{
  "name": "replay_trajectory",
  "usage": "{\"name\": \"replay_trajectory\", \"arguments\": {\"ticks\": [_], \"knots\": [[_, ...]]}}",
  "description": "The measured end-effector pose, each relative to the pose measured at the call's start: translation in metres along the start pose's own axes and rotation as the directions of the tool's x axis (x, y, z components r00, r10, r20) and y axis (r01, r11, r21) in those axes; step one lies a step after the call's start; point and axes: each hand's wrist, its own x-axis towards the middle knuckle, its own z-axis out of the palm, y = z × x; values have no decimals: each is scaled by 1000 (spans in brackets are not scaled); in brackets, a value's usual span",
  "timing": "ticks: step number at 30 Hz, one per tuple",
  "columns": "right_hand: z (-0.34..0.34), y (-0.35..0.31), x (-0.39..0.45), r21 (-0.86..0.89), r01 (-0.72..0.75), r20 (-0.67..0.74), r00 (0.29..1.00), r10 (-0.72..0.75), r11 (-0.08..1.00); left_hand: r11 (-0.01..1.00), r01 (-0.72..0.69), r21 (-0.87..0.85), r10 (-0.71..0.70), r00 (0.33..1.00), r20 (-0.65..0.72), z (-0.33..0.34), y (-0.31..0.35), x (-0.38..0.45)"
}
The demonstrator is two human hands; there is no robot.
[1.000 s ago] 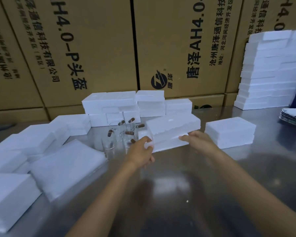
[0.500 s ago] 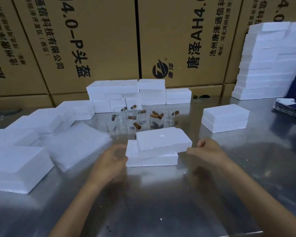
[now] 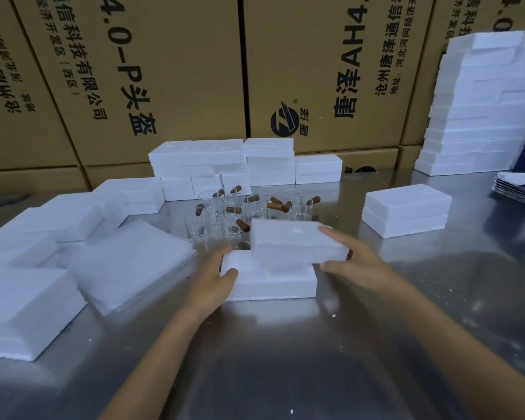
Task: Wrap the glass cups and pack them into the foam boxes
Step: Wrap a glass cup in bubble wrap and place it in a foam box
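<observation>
A white foam box lies on the steel table in front of me. Its lower half (image 3: 273,283) rests flat, and its lid (image 3: 294,242) sits askew on top, shifted to the right. My left hand (image 3: 215,280) grips the lower half at its left end. My right hand (image 3: 352,259) grips the lid's right end, fingers on top and thumb underneath. Behind the box stand several clear glass cups (image 3: 222,218) with brown cork stoppers (image 3: 275,206) lying among them. A stack of white wrapping sheets (image 3: 128,262) lies to the left.
More foam boxes are piled at the left (image 3: 22,301), at the back (image 3: 225,165) and in a tall stack at the far right (image 3: 482,104). One closed foam box (image 3: 406,213) sits right of the cups. Cardboard cartons (image 3: 315,71) wall the back. Dark flat packs (image 3: 519,189) lie far right.
The foam box was pulled toward me and set down on the table. Both hands let go briefly, then took hold again, the left on the lower half and the right on the lid.
</observation>
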Motion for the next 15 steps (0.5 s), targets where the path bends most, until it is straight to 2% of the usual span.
{"name": "replay_trajectory", "arguments": {"ticks": [2, 5, 8, 10, 12, 14, 15], "knots": [[-8, 8, 3, -31, -33, -177, 984, 27, 999, 1000, -6, -6, 6, 1000, -31, 4, -2, 2], [-17, 23, 6, -232, -164, -373, 925, 68, 959, 1000, -14, -6, 13, 998, -67, 9, -5, 7], [-15, 35, 9, -470, -292, -337, 932, 136, 833, 999, 27, -31, -29, 996, -79, 11, -8, 14], [-12, 33, 14, -518, -333, -343, 925, 165, 788, 994, 78, -72, -83, 994, -68, 11, -8, 21], [-6, 22, 22, -467, -314, -413, 904, 110, 827, 967, 152, -204, -166, 985, -53, 7, -8, 34], [6, 4, 34, -418, -186, -438, 899, -17, 889, 924, 189, -332, -219, 974, -56, 0, -7, 46], [17, -7, 42, -384, -104, -402, 914, -64, 917, 912, 186, -365, -228, 971, -77, -4, -6, 50]]}}
